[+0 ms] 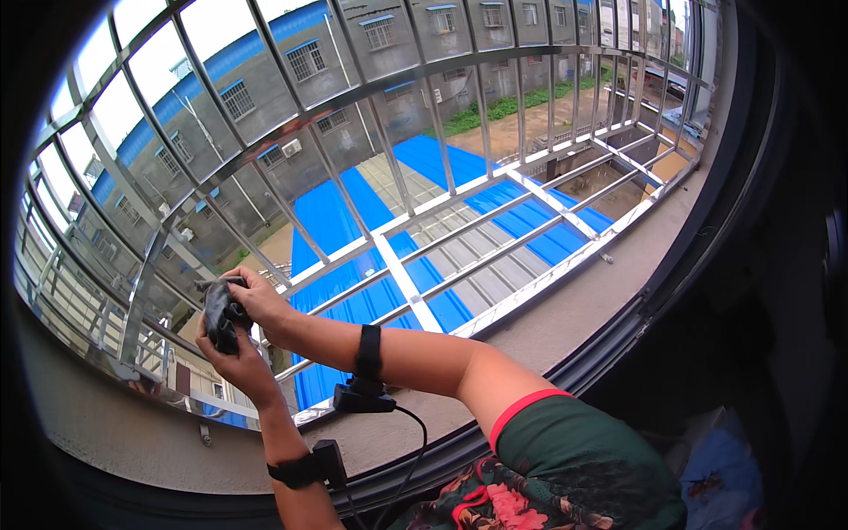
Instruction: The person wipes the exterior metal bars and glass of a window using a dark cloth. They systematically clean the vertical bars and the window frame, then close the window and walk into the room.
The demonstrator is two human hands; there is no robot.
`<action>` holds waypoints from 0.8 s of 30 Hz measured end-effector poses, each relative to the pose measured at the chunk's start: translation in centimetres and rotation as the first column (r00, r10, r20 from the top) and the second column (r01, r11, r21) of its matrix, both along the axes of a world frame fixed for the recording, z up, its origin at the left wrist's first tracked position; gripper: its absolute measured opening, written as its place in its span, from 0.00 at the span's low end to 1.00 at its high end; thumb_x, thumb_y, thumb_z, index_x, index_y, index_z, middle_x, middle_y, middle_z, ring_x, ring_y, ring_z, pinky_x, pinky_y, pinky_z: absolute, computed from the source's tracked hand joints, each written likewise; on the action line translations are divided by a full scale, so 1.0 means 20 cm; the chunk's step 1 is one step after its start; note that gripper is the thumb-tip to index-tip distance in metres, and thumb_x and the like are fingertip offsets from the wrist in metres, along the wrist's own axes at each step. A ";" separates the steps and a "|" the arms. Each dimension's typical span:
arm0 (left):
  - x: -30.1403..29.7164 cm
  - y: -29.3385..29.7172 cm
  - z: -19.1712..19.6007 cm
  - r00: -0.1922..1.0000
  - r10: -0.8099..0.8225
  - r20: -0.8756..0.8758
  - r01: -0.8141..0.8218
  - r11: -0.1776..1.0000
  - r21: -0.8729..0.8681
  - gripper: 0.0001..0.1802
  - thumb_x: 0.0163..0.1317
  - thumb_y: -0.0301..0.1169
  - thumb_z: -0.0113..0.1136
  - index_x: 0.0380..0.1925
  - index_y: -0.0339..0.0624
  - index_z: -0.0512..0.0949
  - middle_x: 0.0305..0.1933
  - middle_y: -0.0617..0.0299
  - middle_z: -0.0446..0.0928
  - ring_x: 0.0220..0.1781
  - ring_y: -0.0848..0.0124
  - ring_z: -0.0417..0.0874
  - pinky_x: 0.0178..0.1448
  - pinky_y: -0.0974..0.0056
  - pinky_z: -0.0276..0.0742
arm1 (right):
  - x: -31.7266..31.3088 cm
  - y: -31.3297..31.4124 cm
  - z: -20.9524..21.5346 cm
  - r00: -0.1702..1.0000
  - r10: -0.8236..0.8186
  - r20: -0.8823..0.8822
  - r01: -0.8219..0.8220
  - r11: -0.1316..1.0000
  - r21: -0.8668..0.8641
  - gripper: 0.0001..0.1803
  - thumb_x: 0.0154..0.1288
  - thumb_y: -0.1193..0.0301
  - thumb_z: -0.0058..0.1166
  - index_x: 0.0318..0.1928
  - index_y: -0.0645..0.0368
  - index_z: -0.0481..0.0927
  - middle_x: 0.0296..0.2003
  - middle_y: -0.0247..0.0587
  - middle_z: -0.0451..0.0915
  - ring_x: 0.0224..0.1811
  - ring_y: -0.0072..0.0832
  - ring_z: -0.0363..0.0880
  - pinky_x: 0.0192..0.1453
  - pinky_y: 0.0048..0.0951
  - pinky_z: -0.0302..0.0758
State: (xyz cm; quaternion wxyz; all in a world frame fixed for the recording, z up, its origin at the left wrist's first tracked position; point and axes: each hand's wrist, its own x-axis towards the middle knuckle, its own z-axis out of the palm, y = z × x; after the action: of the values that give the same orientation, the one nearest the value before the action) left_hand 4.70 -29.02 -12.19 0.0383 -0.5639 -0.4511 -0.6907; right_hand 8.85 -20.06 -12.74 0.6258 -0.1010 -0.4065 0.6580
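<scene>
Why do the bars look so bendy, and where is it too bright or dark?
In the head view, the fisheye lens bends straight edges near the rim, so the bars look curvier, though some may really curve; also there, the sky is washed out white, the lower right is nearly black, and the dark cloth shows few clear folds.

No lettering, label, number or sign is legible, whether on the near black forearm strap [368, 352], the metal window grille [353, 94], the blue-and-grey roof [380, 185] or the far grey building [389, 57].
</scene>
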 end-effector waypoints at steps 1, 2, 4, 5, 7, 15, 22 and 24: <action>0.04 -0.01 -0.02 0.999 0.011 -0.040 -0.009 0.999 0.035 0.21 0.60 0.19 0.56 0.54 0.36 0.67 0.54 0.52 0.71 0.59 0.61 0.73 0.65 0.59 0.65 | 0.08 -0.04 0.00 0.999 0.032 -0.019 -0.033 0.998 -0.051 0.09 0.69 0.68 0.49 0.47 0.57 0.73 0.37 0.33 0.77 0.38 0.17 0.75 0.43 0.22 0.73; 0.07 -0.02 -0.04 0.997 0.024 -0.080 -0.018 0.997 0.071 0.22 0.60 0.19 0.56 0.55 0.36 0.66 0.54 0.52 0.71 0.59 0.61 0.72 0.65 0.59 0.65 | 0.16 -0.08 -0.01 0.997 0.065 -0.040 -0.069 0.993 -0.101 0.10 0.70 0.66 0.48 0.47 0.56 0.72 0.37 0.33 0.76 0.38 0.17 0.74 0.44 0.22 0.72; 0.11 -0.05 -0.09 0.997 0.000 -0.079 0.000 1.000 -0.002 0.22 0.57 0.16 0.55 0.53 0.36 0.67 0.53 0.52 0.71 0.60 0.60 0.71 0.65 0.59 0.64 | 0.29 -0.21 -0.03 0.983 0.138 -0.121 -0.159 0.970 -0.185 0.12 0.72 0.62 0.47 0.49 0.54 0.71 0.38 0.32 0.75 0.40 0.18 0.74 0.45 0.23 0.71; 0.12 -0.08 -0.11 0.994 -0.017 -0.106 0.014 1.000 -0.027 0.22 0.57 0.16 0.54 0.52 0.36 0.67 0.53 0.52 0.71 0.58 0.60 0.72 0.64 0.59 0.65 | 0.33 -0.29 -0.01 0.967 0.173 -0.186 -0.211 0.955 -0.210 0.14 0.72 0.60 0.46 0.50 0.54 0.70 0.39 0.32 0.74 0.40 0.18 0.73 0.45 0.24 0.71; 0.20 -0.13 -0.10 0.983 -0.074 -0.169 0.061 0.995 -0.085 0.21 0.55 0.16 0.55 0.51 0.36 0.68 0.53 0.51 0.72 0.56 0.58 0.74 0.63 0.60 0.66 | 0.45 -0.42 -0.01 0.952 0.214 -0.217 -0.259 0.943 -0.207 0.21 0.70 0.54 0.49 0.53 0.54 0.66 0.41 0.34 0.71 0.45 0.20 0.71 0.47 0.26 0.72; 0.49 -0.30 -0.13 0.775 -0.254 -0.579 0.004 0.918 -0.396 0.23 0.51 0.16 0.56 0.50 0.33 0.72 0.71 0.42 0.57 0.69 0.45 0.60 0.69 0.52 0.58 | 0.75 -0.46 -0.18 0.987 0.135 -0.091 -0.159 0.914 -0.373 0.31 0.62 0.54 0.61 0.54 0.58 0.62 0.46 0.41 0.71 0.48 0.27 0.74 0.46 0.32 0.77; 0.71 -0.31 -0.13 0.685 -0.218 -0.695 -0.077 0.927 -0.366 0.28 0.50 0.19 0.59 0.56 0.40 0.74 0.74 0.44 0.50 0.76 0.46 0.46 0.74 0.48 0.46 | 0.97 -0.35 -0.23 0.968 0.003 -0.249 -0.107 0.909 -0.404 0.14 0.66 0.70 0.56 0.48 0.58 0.68 0.38 0.42 0.77 0.34 0.30 0.79 0.33 0.32 0.80; 0.78 -0.32 -0.14 0.696 -0.216 -0.685 -0.058 0.934 -0.353 0.29 0.52 0.21 0.59 0.57 0.45 0.75 0.75 0.46 0.49 0.77 0.47 0.44 0.75 0.48 0.44 | 1.06 -0.30 -0.22 0.972 -0.010 -0.234 -0.083 0.921 -0.381 0.14 0.66 0.69 0.56 0.48 0.57 0.69 0.39 0.43 0.78 0.34 0.33 0.79 0.35 0.34 0.81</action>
State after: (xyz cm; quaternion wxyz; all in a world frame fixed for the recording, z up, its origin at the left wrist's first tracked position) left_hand 20.31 -35.47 -14.93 0.0795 -0.8037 -0.4902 -0.3279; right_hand 30.05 -26.07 -17.06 0.6240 -0.1380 -0.1940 0.7443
